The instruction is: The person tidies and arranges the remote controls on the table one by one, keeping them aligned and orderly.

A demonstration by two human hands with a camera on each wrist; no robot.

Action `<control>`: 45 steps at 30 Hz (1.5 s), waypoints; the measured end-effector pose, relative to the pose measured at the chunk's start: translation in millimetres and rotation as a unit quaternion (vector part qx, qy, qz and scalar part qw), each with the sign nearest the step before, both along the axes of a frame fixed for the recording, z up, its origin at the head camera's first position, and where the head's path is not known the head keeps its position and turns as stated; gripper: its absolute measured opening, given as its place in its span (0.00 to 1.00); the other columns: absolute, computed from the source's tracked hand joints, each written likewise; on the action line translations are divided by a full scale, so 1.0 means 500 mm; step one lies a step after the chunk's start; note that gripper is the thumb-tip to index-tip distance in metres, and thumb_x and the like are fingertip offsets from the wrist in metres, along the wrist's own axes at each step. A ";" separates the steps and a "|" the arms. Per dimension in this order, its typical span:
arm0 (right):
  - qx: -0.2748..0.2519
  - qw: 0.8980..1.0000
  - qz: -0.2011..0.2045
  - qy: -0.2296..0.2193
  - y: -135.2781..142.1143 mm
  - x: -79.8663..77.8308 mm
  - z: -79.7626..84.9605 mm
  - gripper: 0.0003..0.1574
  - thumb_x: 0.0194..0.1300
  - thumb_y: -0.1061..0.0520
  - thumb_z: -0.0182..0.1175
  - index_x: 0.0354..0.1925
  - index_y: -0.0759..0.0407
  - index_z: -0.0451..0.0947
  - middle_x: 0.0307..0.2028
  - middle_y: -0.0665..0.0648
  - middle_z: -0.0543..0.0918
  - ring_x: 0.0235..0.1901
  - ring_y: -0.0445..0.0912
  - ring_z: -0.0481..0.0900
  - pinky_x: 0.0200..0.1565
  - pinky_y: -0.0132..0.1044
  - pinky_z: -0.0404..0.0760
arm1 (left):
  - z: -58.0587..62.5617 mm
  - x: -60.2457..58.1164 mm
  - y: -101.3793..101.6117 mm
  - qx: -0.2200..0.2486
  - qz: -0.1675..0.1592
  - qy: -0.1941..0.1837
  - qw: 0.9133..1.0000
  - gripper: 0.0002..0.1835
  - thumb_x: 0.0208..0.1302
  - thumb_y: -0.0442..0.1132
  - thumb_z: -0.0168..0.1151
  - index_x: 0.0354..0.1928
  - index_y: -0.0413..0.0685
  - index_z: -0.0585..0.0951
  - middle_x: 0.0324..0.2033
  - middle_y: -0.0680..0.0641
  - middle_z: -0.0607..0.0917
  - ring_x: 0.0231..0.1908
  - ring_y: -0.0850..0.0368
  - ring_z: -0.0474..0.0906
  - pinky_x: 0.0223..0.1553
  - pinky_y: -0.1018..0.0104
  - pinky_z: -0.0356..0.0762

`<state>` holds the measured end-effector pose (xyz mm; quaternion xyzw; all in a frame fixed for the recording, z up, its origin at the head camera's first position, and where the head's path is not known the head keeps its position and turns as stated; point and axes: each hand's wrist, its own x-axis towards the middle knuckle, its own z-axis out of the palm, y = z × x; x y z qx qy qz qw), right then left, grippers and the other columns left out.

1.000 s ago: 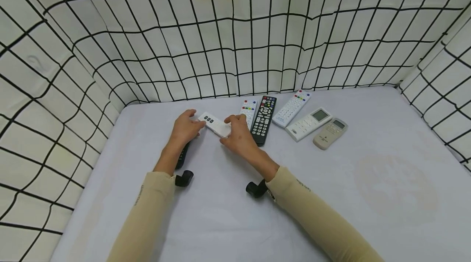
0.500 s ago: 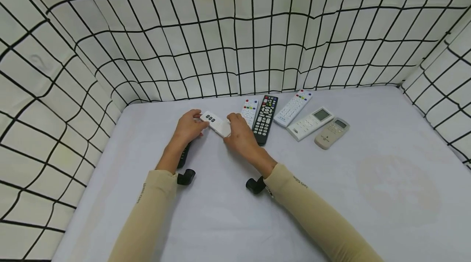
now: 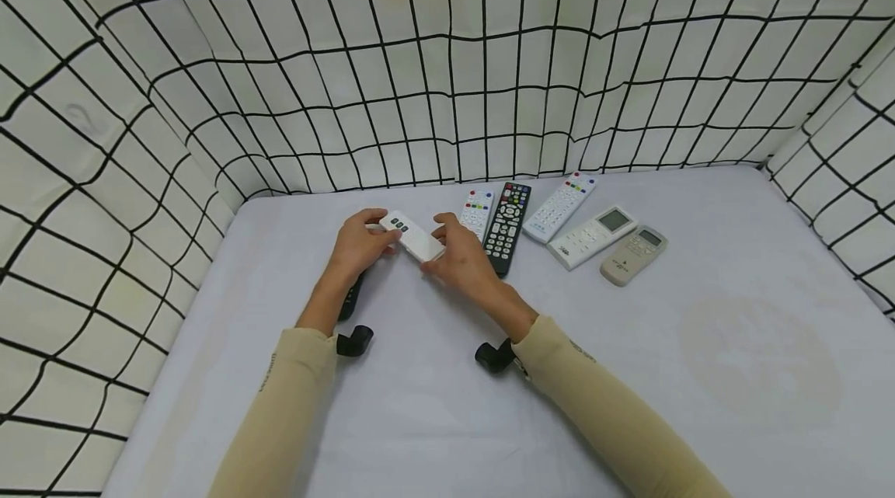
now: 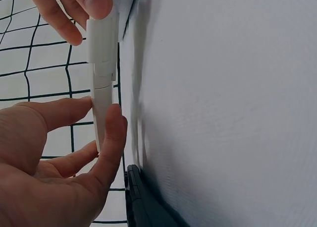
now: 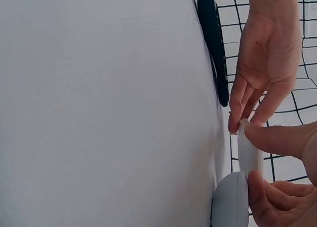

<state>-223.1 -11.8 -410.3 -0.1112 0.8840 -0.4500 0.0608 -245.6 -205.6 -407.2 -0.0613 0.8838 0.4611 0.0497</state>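
A white remote control (image 3: 414,237) with a few dark buttons is held between both hands, tilted diagonally in the head view. My left hand (image 3: 358,245) pinches its far left end between thumb and fingers. At the other end, my right hand (image 3: 463,259) holds it across its width, thumb (image 5: 270,139) on one edge and a finger (image 5: 257,190) on the other. Edge-on in the left wrist view, the white remote (image 4: 102,73) has a step and a seam along its side. A black remote (image 3: 349,300) lies partly hidden under my left wrist.
To the right lie a white remote with coloured buttons (image 3: 477,210), a black remote (image 3: 506,230), another white remote (image 3: 561,207), a white air-conditioner remote (image 3: 593,237) and a beige one (image 3: 633,255). Black netting (image 3: 454,96) over white cloth encloses the table (image 3: 419,420).
The head view has shifted slightly. My right fingers have moved a little at the remote's near end, and more of that end shows. The left hand keeps its grip.
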 end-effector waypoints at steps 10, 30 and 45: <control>-0.082 0.996 -0.021 0.001 0.000 0.012 0.005 0.50 0.54 0.65 0.79 0.71 0.63 0.67 0.61 0.64 0.81 0.60 0.56 0.80 0.60 0.47 0.81 | 0.010 0.004 -0.001 0.097 0.009 0.020 0.995 0.31 0.71 0.33 0.65 0.74 0.39 0.70 0.67 0.36 0.76 0.41 0.59 0.87 0.53 0.61 0.87; -0.082 0.994 -0.004 -0.066 0.000 0.030 0.004 0.44 0.55 0.52 0.81 0.65 0.60 0.73 0.52 0.62 0.85 0.50 0.50 0.83 0.46 0.36 0.79 | 0.019 0.018 -0.016 0.134 -0.032 -0.023 0.990 0.32 0.73 0.38 0.64 0.76 0.48 0.70 0.67 0.37 0.79 0.54 0.49 0.87 0.72 0.49 0.70; -0.110 0.991 0.022 -0.070 -0.014 0.054 0.007 0.44 0.57 0.59 0.79 0.67 0.62 0.70 0.55 0.62 0.83 0.52 0.53 0.83 0.50 0.39 0.83 | 0.025 0.024 -0.031 0.119 -0.051 -0.037 0.991 0.32 0.72 0.37 0.64 0.76 0.49 0.70 0.67 0.35 0.80 0.56 0.48 0.83 0.69 0.52 0.70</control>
